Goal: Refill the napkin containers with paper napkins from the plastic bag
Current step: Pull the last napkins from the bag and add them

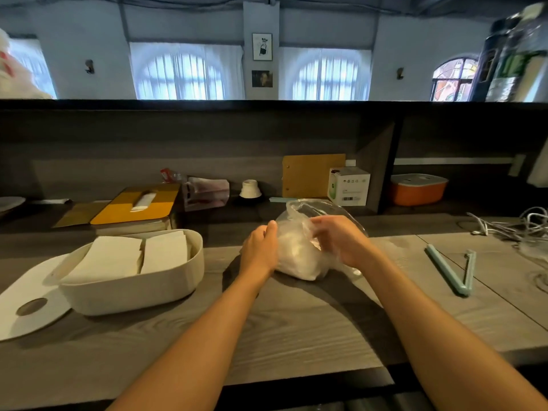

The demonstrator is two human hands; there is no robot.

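So I've got the crinkly clear plastic bag of white napkins (302, 250) mid-worktop, left hand (261, 247) pinching its side to steady it while my right hand (338, 241) grips the mouth open, oval cream napkin container (133, 292) waiting by the left edge.

Both hands, left hand (261, 247) and right hand (338, 241), grip plastic bag (299, 256) (napkins inside); napkin container (133, 280) left, full.

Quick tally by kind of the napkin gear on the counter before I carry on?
Open napkin containers: 1
White lids lying flat: 1
Napkin stacks in the container: 2
Plastic bags in the hands: 1
Bag clips: 1
Total: 6
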